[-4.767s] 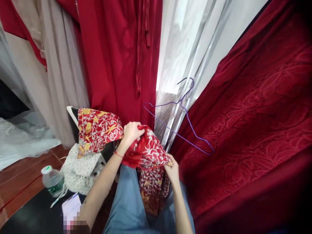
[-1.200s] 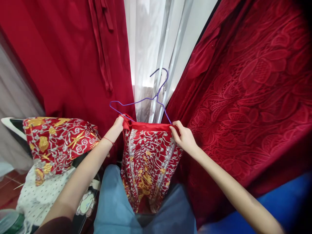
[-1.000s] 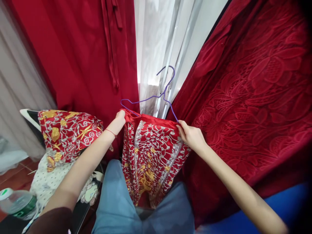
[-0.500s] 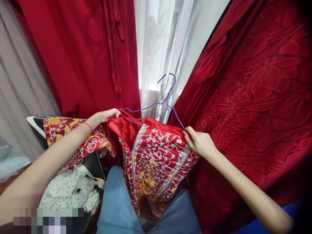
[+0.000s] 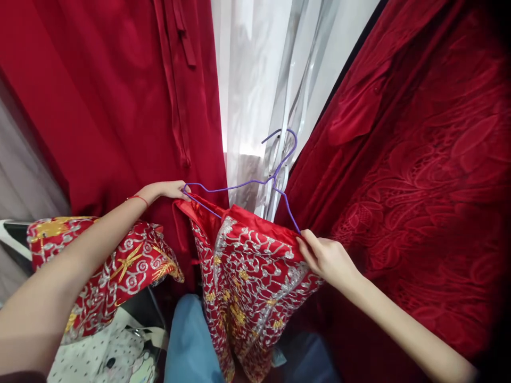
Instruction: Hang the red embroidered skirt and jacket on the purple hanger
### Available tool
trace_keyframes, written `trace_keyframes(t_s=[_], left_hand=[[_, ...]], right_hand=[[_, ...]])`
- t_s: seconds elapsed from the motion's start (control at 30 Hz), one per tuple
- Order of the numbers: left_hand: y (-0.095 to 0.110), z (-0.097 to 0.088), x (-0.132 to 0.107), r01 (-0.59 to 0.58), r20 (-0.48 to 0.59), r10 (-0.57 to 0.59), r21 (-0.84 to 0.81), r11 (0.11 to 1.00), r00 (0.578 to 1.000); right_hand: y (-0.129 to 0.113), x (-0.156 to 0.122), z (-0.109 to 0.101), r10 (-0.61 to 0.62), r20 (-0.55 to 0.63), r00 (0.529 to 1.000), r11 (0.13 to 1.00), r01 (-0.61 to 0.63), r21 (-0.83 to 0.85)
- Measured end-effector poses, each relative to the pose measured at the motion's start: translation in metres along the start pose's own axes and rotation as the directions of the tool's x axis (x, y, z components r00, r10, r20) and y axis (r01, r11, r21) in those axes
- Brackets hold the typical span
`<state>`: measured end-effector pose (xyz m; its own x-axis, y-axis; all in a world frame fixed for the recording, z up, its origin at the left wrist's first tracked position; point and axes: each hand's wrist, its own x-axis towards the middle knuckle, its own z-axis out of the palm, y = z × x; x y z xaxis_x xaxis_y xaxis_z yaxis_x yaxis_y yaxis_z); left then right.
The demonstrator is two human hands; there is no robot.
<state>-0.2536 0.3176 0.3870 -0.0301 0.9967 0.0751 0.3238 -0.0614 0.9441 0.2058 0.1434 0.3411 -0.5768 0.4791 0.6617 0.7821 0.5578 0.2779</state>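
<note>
A red skirt (image 5: 263, 255) with silver and gold embroidery hangs between my hands, its satin waistband uppermost. The purple wire hanger (image 5: 247, 182) spans the waistband, hook pointing up and its lower bar partly inside the cloth. My left hand (image 5: 174, 190) is closed around the hanger's left end, at the left corner of the waistband. At the right corner, my right hand (image 5: 329, 258) pinches the waistband near the hanger's right arm. Its fingertips are partly hidden by the cloth.
Red garments hang at the left (image 5: 120, 96) and right (image 5: 431, 175), before a white curtain (image 5: 247, 69). Another embroidered red garment (image 5: 131, 260) lies over a chair at the lower left, with a white dotted bag (image 5: 83, 356) under it. My blue-clad knee (image 5: 191, 340) is below.
The hanger's left end now shows at my left hand. A red strap along the waistband has dropped from the top edge. Both hands and the skirt sit slightly lower in view.
</note>
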Motion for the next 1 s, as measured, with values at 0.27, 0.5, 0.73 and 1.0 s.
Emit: trace_keyframes(t_s=[0.27,0.5,0.73,1.0], left_hand=[[-0.001,-0.008,-0.006,-0.169,0.258,0.108,0.227,0.959,0.96],[0.021,0.002,-0.022,-0.163,-0.035,0.169,0.146,0.976,0.985],[0.04,0.021,-0.032,-0.338,-0.419,0.257,-0.13,0.932,0.871],[0.043,0.024,-0.055,-0.061,0.0,0.061,0.026,0.998,0.998]], right_hand=[[0.009,-0.003,-0.002,-0.024,-0.009,1.0,0.995,0.023,-0.093],[0.016,-0.003,-0.008,-0.109,0.016,0.994,0.986,0.11,-0.123],[0.011,-0.001,-0.008,-0.107,-0.006,0.994,0.979,0.104,-0.174],[0.015,-0.007,0.01,0.002,-0.044,0.999,0.967,-0.013,-0.254]])
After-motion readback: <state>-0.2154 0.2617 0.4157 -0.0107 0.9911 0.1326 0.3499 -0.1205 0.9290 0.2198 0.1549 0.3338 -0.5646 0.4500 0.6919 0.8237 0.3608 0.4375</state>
